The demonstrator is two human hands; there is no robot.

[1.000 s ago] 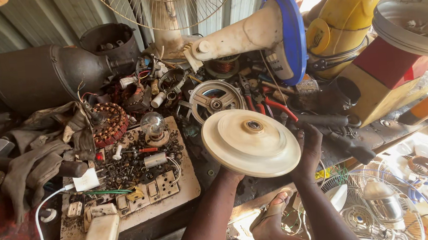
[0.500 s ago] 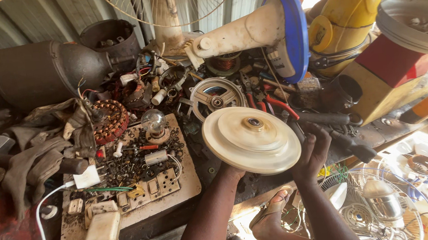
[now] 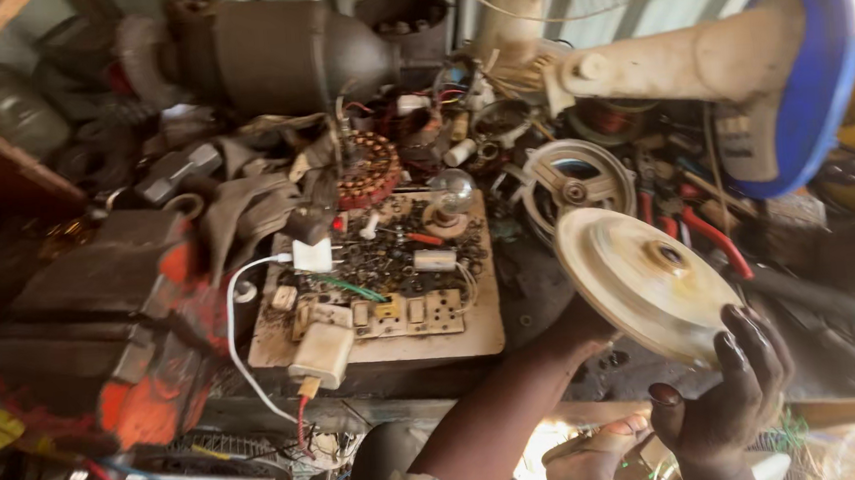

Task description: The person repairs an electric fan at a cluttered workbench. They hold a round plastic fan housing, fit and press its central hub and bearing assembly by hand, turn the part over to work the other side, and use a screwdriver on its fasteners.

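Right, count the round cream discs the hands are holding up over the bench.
1. The cream disc is tilted above the cluttered bench, with the left hand under its lower left edge and the right hand at its lower right rim. Others may be buried in the clutter.

My left hand [image 3: 579, 328] reached forward, mostly hidden, forearm stretched out. My right hand [image 3: 725, 400] was raised beside it, fingers [image 3: 746, 343] curled upward.

Two hands, left hand [image 3: 580, 335] and right hand [image 3: 724, 395], held a cream round disc [image 3: 641, 280] above a cluttered worktop [image 3: 542, 302].
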